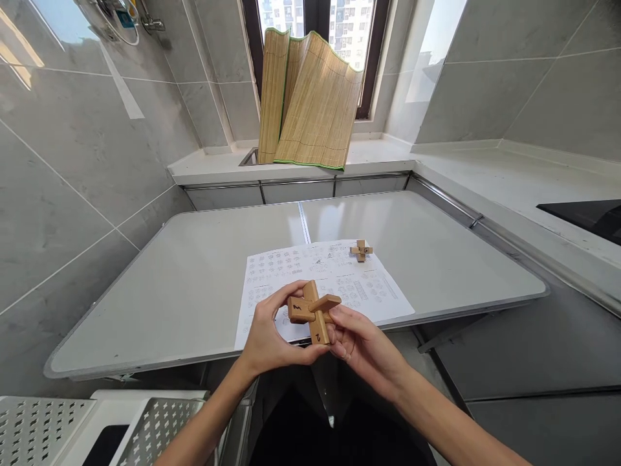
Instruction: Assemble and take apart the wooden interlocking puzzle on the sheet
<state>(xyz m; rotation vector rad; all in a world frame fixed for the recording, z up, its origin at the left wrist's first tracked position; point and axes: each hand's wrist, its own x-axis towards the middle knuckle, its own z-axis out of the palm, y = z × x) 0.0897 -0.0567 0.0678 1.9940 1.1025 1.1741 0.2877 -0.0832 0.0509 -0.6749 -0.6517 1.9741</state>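
Between my two hands is a wooden interlocking puzzle (317, 328), a cross of notched bars with black numbers on some ends. One bar slants out of its middle towards the upper right. My left hand (272, 327) grips it from the left, fingers at the top and thumb along the bottom end. With bent fingers, my right hand (361, 343) pinches its right side; the fingertips are partly hidden. Under and beyond the hands lies a printed sheet (272, 278) with rows of small diagrams. A smaller wooden cross puzzle (361, 251) sits on the sheet's far right corner.
A white folding table (204, 278) bears the sheet, its near edge just beyond my lap. At lower left are white perforated baskets (43, 421) and a dark phone-like object (105, 446). A bamboo mat (317, 103) leans before the window. White counters (533, 168) run behind and right.
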